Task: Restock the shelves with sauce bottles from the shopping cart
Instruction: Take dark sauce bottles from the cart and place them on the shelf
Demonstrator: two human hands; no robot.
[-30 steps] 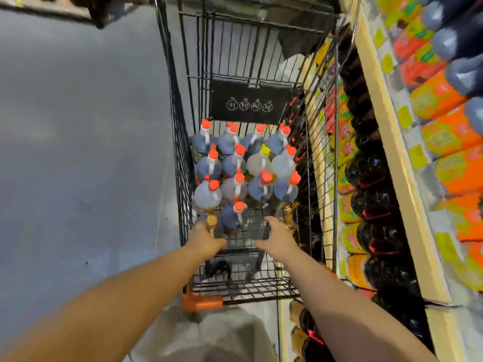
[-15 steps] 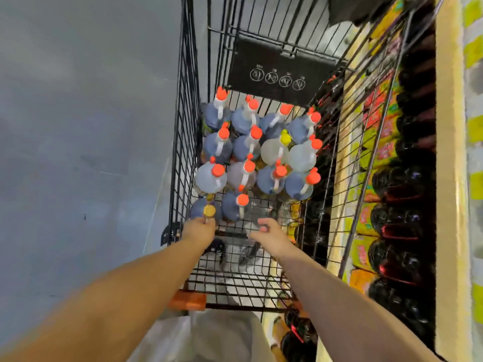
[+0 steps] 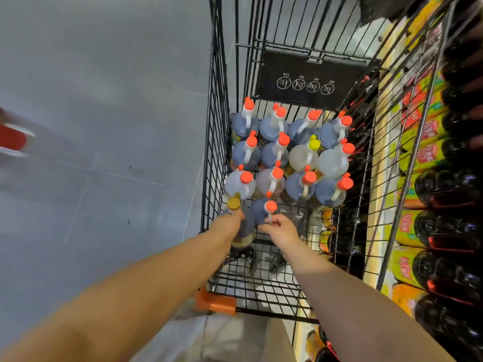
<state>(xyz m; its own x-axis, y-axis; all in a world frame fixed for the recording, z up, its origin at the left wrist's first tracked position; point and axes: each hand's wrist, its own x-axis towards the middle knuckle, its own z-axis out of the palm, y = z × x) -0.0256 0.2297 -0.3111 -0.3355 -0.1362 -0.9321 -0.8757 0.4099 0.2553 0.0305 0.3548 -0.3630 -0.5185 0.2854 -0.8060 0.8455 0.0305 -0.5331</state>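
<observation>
A black wire shopping cart [image 3: 216, 142] holds several dark sauce bottles with orange caps [image 3: 300, 163], standing upright in rows. In the nearest row, my left hand [image 3: 228, 222] grips a dark bottle with a gold cap [image 3: 234, 203] by its neck. Beside it, my right hand [image 3: 280, 227] pinches the white handle of an orange-capped bottle [image 3: 264, 209]. Both bottles stand close together at the near left of the cart. One pale bottle with a yellow cap [image 3: 304, 155] sits among the others.
Shelves [image 3: 376, 184] on the right carry dark bottles with yellow and orange labels [image 3: 428, 152], right against the cart's side. Grey tiled floor [image 3: 104, 126] lies to the left, with a blurred red thing [image 3: 11, 138] at the far left. The cart's orange handle end [image 3: 215, 303] is near me.
Both hands have reached deeper into the cart. The left now grips the gold-capped bottle's neck and the right has taken hold of the neighbouring orange-capped bottle's handle. The view has tilted downward.
</observation>
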